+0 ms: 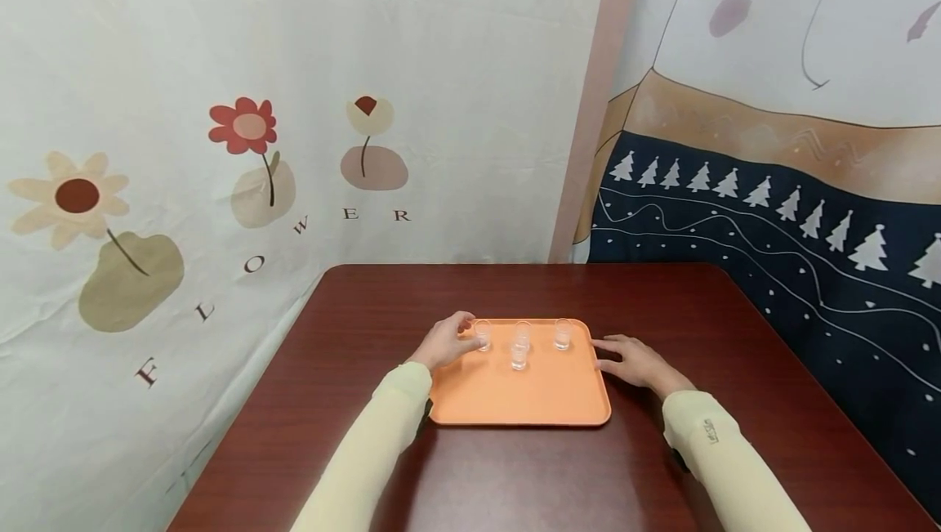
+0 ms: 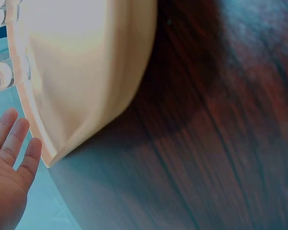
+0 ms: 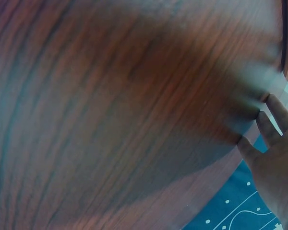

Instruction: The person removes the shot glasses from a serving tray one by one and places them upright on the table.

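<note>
My left hand point(image 1: 447, 342) is pinching the leftmost glass point(image 1: 482, 335) at the orange tray's point(image 1: 515, 401) far-left corner. My right hand point(image 1: 634, 361) lies flat and empty just off the tray's right rim, so left is nearer.

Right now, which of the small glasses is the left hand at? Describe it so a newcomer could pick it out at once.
Start at the orange tray in the middle of the dark wooden table. Four small clear glasses stand at its far end. The one meant is the leftmost glass, at the far left corner, the only one with the left hand at it; the other glasses stand free to its right.
</note>
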`<move>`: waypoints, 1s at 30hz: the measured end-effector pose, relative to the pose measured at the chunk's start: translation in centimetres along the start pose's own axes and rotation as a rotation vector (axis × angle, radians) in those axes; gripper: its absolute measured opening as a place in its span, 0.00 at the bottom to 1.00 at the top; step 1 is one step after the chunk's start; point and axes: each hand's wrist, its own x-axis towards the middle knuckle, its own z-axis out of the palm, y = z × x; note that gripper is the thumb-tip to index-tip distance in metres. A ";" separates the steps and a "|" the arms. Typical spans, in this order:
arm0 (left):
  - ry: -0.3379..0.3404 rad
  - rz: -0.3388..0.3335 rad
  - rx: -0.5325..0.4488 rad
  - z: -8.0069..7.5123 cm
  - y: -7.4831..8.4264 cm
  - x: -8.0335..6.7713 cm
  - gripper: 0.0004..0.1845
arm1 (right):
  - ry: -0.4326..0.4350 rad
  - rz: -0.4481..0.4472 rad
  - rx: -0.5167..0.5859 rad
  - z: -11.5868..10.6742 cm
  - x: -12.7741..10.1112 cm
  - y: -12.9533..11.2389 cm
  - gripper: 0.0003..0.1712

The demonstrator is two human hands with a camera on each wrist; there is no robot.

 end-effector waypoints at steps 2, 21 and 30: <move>0.008 0.007 -0.002 0.1 0.0 0.1 0.29 | 0.000 -0.001 -0.003 0.0 0.0 0.0 0.34; 0.067 0.042 -0.039 1.0 -0.2 0.9 0.15 | 0.007 -0.015 -0.020 -0.1 -0.3 -0.3 0.33; 0.090 -0.004 -0.092 0.7 -0.1 0.7 0.11 | -0.005 -0.009 -0.015 -0.2 -0.3 -0.3 0.33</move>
